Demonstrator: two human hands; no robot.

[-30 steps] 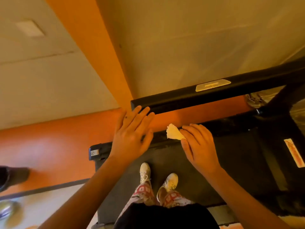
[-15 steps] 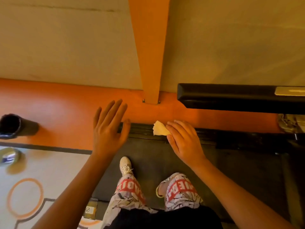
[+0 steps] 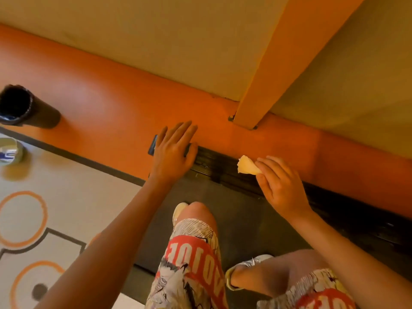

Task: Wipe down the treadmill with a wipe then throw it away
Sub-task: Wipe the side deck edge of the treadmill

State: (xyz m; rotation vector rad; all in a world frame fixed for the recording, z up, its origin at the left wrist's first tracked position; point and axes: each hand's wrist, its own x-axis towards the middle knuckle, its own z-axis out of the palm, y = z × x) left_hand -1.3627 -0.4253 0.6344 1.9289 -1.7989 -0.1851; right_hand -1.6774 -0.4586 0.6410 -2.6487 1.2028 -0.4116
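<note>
Grip: right hand (image 3: 281,186) pinches the crumpled wipe (image 3: 247,167) by its bunched end, just above the treadmill rail (image 3: 214,163), while the left hand (image 3: 174,150) is spread flat and empty over its end; the wipe is judged light, limp, likely damp, and best kept bunched between fingertips.

The wipe (image 3: 246,167) is pale cream-yellow. The treadmill belt (image 3: 240,224) is flat dark grey, its side rail (image 3: 214,167) black with fine ribbed lines. Beside it runs an orange floor strip (image 3: 100,97); the post (image 3: 278,63) is a lighter orange against a dull tan panel (image 3: 156,41). The bin (image 3: 22,105) is black. The floor (image 3: 73,190) at left is cream with orange rings and dark grey outlines. The shorts (image 3: 191,253) are white with black sketch lines and red blocks of white lettering. The small canister (image 3: 10,152) looks pale green with a blue mark, though it is blurred.
</note>
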